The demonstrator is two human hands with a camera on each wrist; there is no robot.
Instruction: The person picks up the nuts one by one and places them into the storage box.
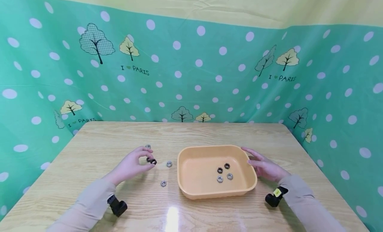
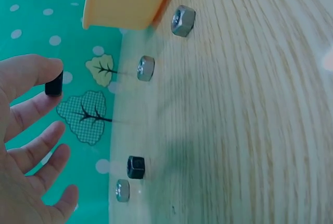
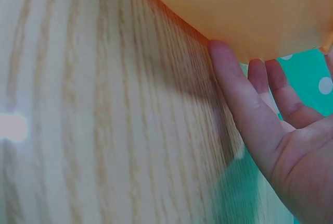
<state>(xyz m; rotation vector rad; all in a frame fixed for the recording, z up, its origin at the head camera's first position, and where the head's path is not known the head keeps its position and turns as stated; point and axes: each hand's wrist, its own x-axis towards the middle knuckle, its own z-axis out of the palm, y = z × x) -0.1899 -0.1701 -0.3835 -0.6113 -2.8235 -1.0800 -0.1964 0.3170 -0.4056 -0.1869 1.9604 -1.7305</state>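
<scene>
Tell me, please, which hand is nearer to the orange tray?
Right. The right hand rests against the orange tray at its right rim; the left hand is apart, left of it, pinching a black nut.

My left hand [image 1: 131, 165], lower left of centre in the head view, hovers with thumb and forefinger curled into a pinch, other fingers [image 2: 39, 148] spread. My right hand [image 1: 264, 167], right of centre, lies flat, fingers [image 3: 237, 96] straight.
</scene>
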